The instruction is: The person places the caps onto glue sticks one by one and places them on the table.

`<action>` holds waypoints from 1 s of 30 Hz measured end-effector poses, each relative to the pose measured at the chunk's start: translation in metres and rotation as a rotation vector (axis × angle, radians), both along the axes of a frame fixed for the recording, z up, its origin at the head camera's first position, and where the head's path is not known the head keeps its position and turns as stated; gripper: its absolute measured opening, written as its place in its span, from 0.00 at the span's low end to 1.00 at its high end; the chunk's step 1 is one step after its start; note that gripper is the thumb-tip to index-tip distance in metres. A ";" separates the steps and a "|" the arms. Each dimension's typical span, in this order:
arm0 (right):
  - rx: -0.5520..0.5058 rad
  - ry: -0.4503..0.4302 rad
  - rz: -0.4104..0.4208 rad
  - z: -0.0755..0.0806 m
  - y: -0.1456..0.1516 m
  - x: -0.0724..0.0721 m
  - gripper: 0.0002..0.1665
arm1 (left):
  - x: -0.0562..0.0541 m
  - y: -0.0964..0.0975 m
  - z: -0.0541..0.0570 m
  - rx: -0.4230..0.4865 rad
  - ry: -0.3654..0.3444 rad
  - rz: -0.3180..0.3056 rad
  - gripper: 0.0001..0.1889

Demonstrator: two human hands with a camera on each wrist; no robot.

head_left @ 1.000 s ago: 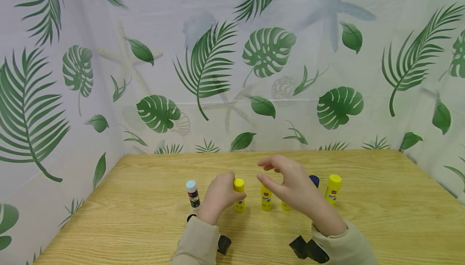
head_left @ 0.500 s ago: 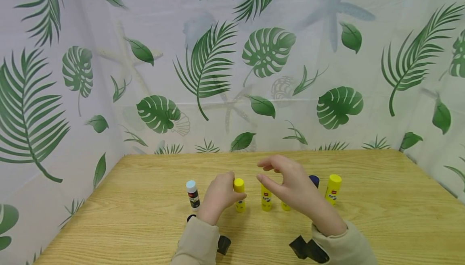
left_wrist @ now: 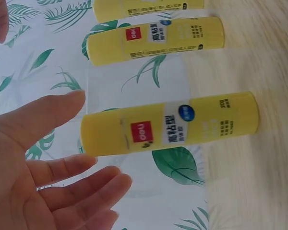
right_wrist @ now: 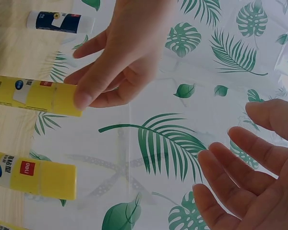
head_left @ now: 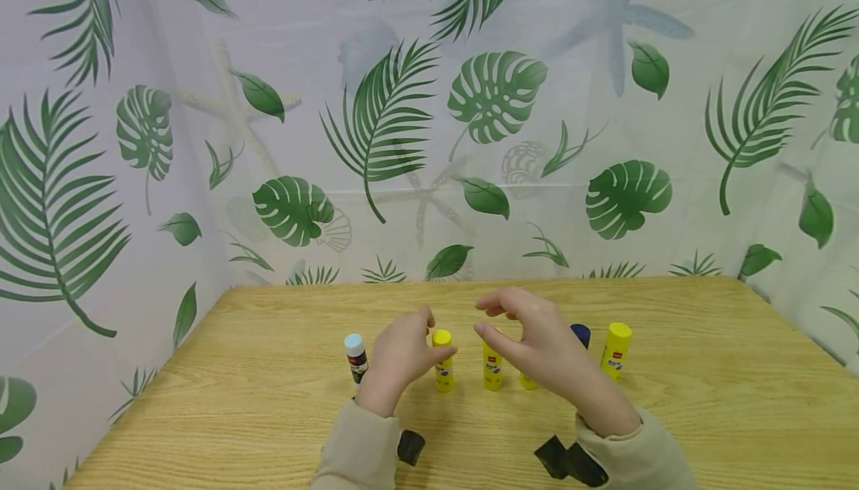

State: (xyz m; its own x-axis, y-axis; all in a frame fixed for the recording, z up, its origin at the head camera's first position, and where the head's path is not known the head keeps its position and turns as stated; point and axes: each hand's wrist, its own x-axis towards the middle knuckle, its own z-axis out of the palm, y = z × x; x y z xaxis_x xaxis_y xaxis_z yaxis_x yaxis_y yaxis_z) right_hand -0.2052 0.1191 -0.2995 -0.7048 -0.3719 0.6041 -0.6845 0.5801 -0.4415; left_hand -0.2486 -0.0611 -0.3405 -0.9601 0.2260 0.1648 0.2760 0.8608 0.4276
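In the head view, my left hand [head_left: 400, 352] is around a yellow glue stick [head_left: 444, 379] that stands upright on the table. The left wrist view shows its thumb and fingers spread apart on either side of the yellow cap, without a grip. My right hand [head_left: 537, 335] hovers with loosely bent fingers and holds nothing. Below and beside it stand a second yellow glue stick [head_left: 493, 374] and a third [head_left: 529, 382], partly covered by that hand. The right wrist view shows the right fingers [right_wrist: 252, 165] bare and apart from everything.
A glue stick with a white cap and dark label [head_left: 356, 359] stands left of my left hand. On the right are a dark blue cap [head_left: 581, 335], mostly hidden by my right hand, and another yellow glue stick [head_left: 617, 348]. A leaf-patterned cloth [head_left: 429, 139] hangs behind the table [head_left: 705, 378].
My left hand has loosened its grip on the yellow glue stick; its fingers have spread and shifted slightly left and up. The glue stick stays standing. My right hand has not moved.
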 end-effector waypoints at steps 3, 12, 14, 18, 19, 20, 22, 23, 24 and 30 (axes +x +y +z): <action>0.001 -0.003 -0.001 0.000 0.000 0.000 0.12 | 0.002 0.000 0.003 0.001 0.001 -0.005 0.22; 0.007 -0.024 -0.003 0.000 0.000 0.000 0.12 | 0.004 -0.005 0.008 0.020 0.003 -0.004 0.21; 0.008 -0.023 -0.002 0.000 -0.001 0.000 0.12 | 0.004 -0.008 0.008 0.023 0.012 -0.003 0.21; 0.012 -0.026 -0.003 -0.001 -0.001 0.000 0.12 | 0.003 -0.012 0.008 0.026 0.027 -0.003 0.21; 0.013 -0.028 -0.004 -0.001 -0.001 0.000 0.12 | 0.003 -0.013 0.008 0.025 0.027 -0.003 0.21; 0.014 -0.031 -0.004 -0.001 -0.001 0.001 0.12 | 0.003 -0.014 0.008 0.022 0.028 0.000 0.21; 0.015 -0.036 -0.005 -0.001 -0.002 0.001 0.12 | 0.003 -0.016 0.009 0.017 0.026 0.002 0.21; 0.016 -0.038 -0.006 -0.001 -0.002 0.001 0.12 | 0.004 -0.017 0.009 0.015 0.024 0.004 0.21; 0.016 -0.040 -0.005 -0.001 -0.002 0.001 0.12 | 0.004 -0.019 0.010 0.019 0.020 0.008 0.21; 0.017 -0.040 -0.001 -0.001 -0.002 0.002 0.12 | 0.006 -0.030 0.015 0.039 0.023 0.029 0.20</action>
State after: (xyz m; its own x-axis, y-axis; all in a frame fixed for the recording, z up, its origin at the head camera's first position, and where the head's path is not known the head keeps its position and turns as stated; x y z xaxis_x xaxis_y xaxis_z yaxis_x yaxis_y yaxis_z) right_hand -0.2036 0.1175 -0.3000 -0.7288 -0.3811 0.5689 -0.6657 0.5890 -0.4583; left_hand -0.2423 -0.0908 -0.3256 -0.9621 0.1908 0.1949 0.2610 0.8517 0.4544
